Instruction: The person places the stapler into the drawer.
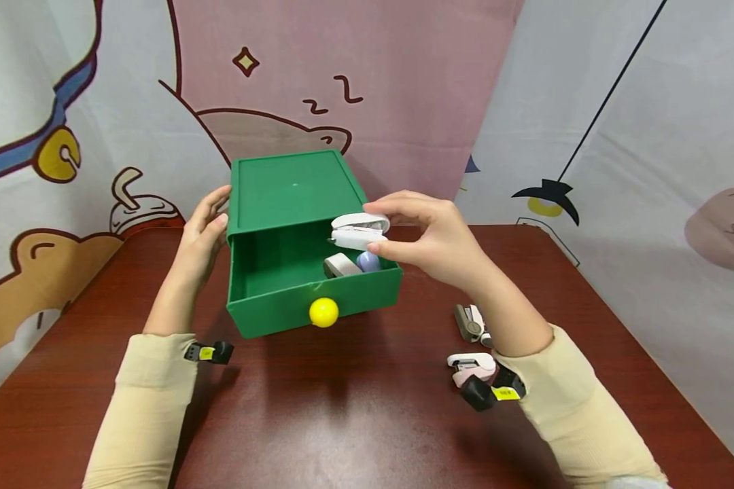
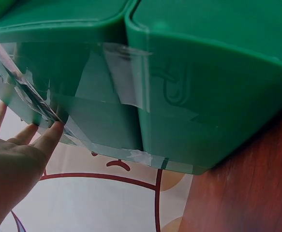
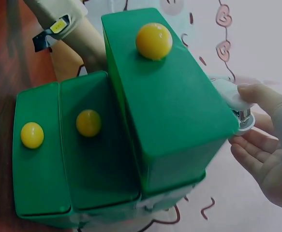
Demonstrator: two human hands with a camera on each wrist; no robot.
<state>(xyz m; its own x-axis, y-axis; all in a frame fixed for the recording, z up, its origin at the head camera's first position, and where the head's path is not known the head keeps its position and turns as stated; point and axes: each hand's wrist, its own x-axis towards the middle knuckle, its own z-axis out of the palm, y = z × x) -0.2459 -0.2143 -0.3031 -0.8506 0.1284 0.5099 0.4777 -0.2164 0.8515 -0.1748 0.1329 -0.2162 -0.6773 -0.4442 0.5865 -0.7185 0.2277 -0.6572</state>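
Head view: white stapler (image 1: pixel 356 236), long axis sideways, free end left.

I see both the person's arms stretched forward. The left forearm (image 1: pixel 149 404) comes in from about eight o'clock, its left hand (image 1: pixel 198 234) angled towards one, fingers spread and fairly straight. The right forearm (image 1: pixel 587 401) slants from about four; the right hand (image 1: pixel 431 234) points towards nine, thumb below fingers, pinching.
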